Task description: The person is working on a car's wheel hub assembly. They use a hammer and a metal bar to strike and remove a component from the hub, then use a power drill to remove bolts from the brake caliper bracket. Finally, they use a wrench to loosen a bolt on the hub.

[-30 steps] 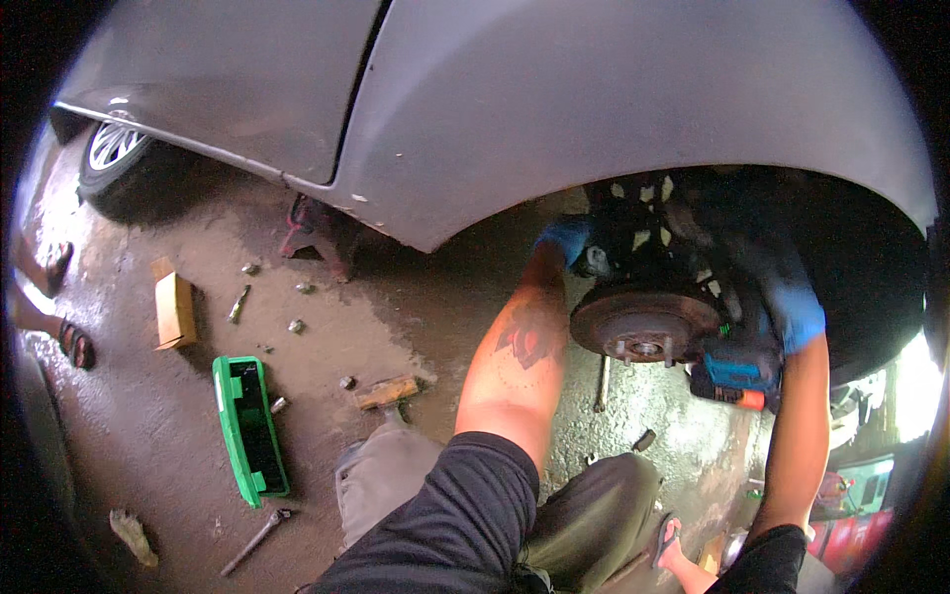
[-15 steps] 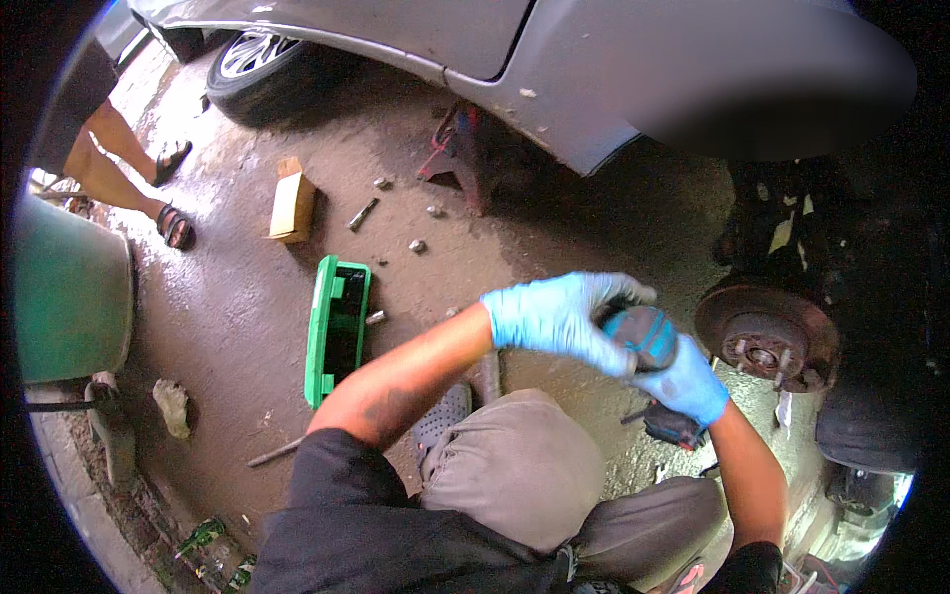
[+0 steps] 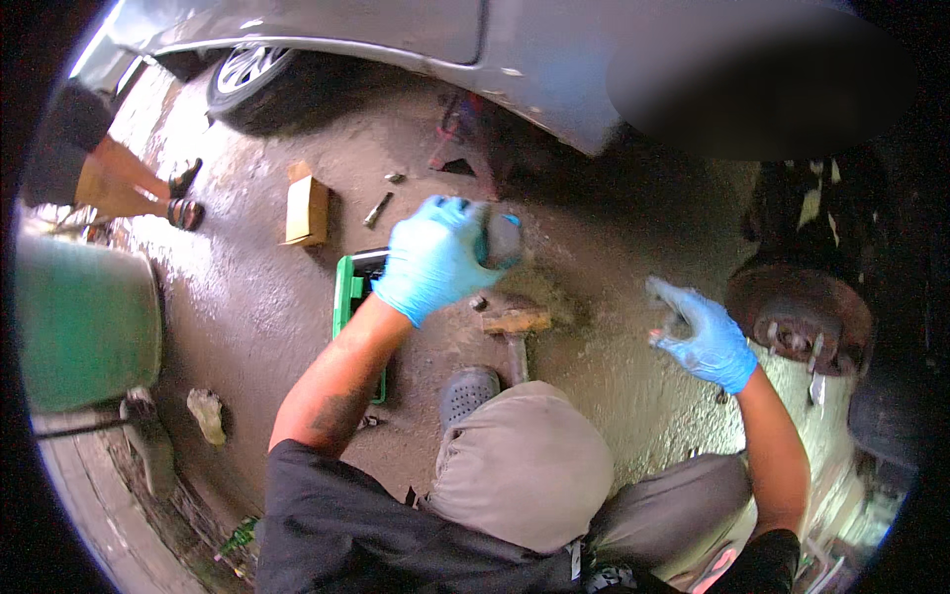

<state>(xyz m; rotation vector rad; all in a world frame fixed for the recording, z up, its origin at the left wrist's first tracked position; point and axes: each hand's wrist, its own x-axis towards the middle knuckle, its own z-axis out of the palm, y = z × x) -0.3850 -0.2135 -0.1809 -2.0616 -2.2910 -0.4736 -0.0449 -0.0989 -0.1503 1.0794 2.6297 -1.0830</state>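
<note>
My left hand [image 3: 435, 255], in a blue glove, is raised over the green tool case [image 3: 343, 297] and hides part of it. Its fingers curl around a dark grey and teal cordless power tool [image 3: 503, 243], which is blurred and partly covered by the hand. On the other side, my gloved right hand [image 3: 703, 335] hangs in the air with thumb and fingers apart, holding nothing. Nearest to it is the rusty brake disc [image 3: 750, 297] with its wheel studs. A hammer [image 3: 518, 323] lies on the ground between my hands, by my grey clog [image 3: 469, 396].
Beyond the case are a small cardboard box [image 3: 308, 212], a metal extension bar [image 3: 377, 210] and loose sockets [image 3: 395, 178]. A red jack stand [image 3: 461, 153] is under the grey car [image 3: 396, 35]. A person's legs [image 3: 129, 183] and a green barrel [image 3: 89, 322] are at left.
Both hands were on the power tool near the brake disc. My right hand has let go and opened, while my left hand has carried the tool left toward the green case.
</note>
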